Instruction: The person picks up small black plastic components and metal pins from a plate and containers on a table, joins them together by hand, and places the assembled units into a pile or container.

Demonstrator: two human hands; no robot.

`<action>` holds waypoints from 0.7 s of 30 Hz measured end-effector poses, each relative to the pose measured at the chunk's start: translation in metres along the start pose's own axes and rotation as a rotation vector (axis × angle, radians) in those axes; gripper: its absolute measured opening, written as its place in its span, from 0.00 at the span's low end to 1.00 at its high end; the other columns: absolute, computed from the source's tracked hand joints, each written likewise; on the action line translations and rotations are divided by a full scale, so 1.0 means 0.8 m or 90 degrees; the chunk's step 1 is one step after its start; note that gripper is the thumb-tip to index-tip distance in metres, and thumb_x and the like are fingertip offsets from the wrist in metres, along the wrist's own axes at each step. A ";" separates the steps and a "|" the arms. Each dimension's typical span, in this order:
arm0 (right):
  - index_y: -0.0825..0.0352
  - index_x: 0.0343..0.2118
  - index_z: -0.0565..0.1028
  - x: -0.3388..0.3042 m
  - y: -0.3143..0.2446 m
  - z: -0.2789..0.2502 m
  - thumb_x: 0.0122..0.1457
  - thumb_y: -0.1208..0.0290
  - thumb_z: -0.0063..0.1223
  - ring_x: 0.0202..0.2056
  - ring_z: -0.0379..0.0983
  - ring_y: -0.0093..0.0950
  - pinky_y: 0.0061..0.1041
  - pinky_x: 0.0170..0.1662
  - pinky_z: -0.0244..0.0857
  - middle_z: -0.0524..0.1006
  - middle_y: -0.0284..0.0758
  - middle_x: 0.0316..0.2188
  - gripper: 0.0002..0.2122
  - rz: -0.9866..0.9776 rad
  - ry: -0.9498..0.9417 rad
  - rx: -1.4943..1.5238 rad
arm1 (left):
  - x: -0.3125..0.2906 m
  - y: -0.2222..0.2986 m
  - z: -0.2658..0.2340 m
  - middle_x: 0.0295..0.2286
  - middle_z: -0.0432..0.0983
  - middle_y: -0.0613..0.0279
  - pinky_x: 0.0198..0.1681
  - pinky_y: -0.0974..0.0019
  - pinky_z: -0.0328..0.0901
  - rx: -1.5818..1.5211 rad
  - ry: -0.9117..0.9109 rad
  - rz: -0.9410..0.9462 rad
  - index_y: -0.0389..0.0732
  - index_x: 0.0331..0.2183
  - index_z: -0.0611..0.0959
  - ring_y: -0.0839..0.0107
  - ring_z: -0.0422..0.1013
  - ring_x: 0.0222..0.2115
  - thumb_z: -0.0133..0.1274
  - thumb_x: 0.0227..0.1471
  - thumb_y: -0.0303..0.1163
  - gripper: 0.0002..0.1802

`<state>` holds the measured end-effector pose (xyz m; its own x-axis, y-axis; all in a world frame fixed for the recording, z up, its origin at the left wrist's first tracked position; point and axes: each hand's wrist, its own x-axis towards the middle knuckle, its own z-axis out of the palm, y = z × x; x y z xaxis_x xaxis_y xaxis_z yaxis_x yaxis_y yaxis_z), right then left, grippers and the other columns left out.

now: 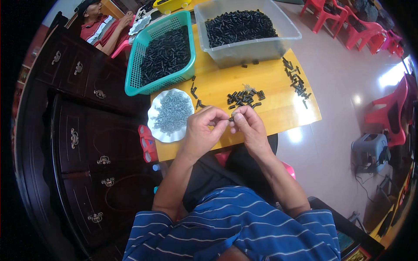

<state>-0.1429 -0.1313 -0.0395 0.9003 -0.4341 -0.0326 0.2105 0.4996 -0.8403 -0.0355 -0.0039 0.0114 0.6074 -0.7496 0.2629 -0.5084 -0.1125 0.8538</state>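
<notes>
Far left: dark brown wooden cabinet (87,130) with ornate metal handles; behind it, a person in a red striped shirt (100,28). Next, teal perforated plastic basket (174,79) full of small black cylindrical pieces (163,56), on the yellow wooden surface (213,78). White scalloped plate (152,117) nearer, heaped with small clear pieces (172,112). Left hand (201,130): thumb and index fingers pinched on a small dark piece (231,119), held between both hands above the surface's near edge; mostly covered, so can't tell if it's one part or two. Loose heap of short black pieces (244,98) just beyond; translucent rectangular plastic bin (248,52) of black pieces behind that. Right hand (252,130): fingers closed, seemingly on the same piece. Right edge: scattered black pieces (297,80). Far right: red plastic chairs (363,32).
</notes>
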 end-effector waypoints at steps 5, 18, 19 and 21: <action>0.66 0.41 0.71 0.000 0.008 0.000 0.71 0.71 0.48 0.33 0.71 0.16 0.17 0.38 0.67 0.73 0.28 0.31 0.05 -0.043 0.021 -0.050 | 0.006 0.012 -0.004 0.31 0.81 0.60 0.35 0.73 0.74 0.057 -0.031 0.027 0.32 0.32 0.82 0.75 0.80 0.32 0.59 0.51 0.16 0.04; 0.68 0.41 0.71 -0.005 0.011 0.015 0.71 0.71 0.48 0.34 0.74 0.19 0.21 0.41 0.70 0.75 0.30 0.33 0.06 -0.087 0.094 -0.050 | 0.012 0.007 0.000 0.33 0.82 0.60 0.34 0.76 0.72 -0.115 -0.043 -0.132 0.31 0.39 0.82 0.81 0.77 0.30 0.63 0.51 0.20 0.11; 0.68 0.41 0.71 -0.004 0.012 0.011 0.71 0.71 0.48 0.34 0.74 0.19 0.21 0.41 0.70 0.75 0.30 0.33 0.06 -0.088 0.096 -0.050 | 0.010 0.008 0.005 0.35 0.82 0.59 0.35 0.75 0.73 -0.127 -0.006 -0.130 0.31 0.43 0.82 0.81 0.77 0.30 0.64 0.51 0.21 0.15; 0.65 0.43 0.71 0.001 0.014 0.000 0.71 0.67 0.48 0.39 0.75 0.20 0.23 0.46 0.70 0.76 0.31 0.36 0.07 0.017 0.099 0.093 | 0.007 0.013 0.015 0.37 0.82 0.57 0.36 0.73 0.73 -0.003 0.031 -0.052 0.32 0.45 0.81 0.78 0.78 0.31 0.64 0.50 0.22 0.19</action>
<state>-0.1398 -0.1260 -0.0488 0.8392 -0.5237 -0.1464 0.2504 0.6112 -0.7508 -0.0448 -0.0168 0.0164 0.6755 -0.7058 0.2133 -0.4534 -0.1694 0.8751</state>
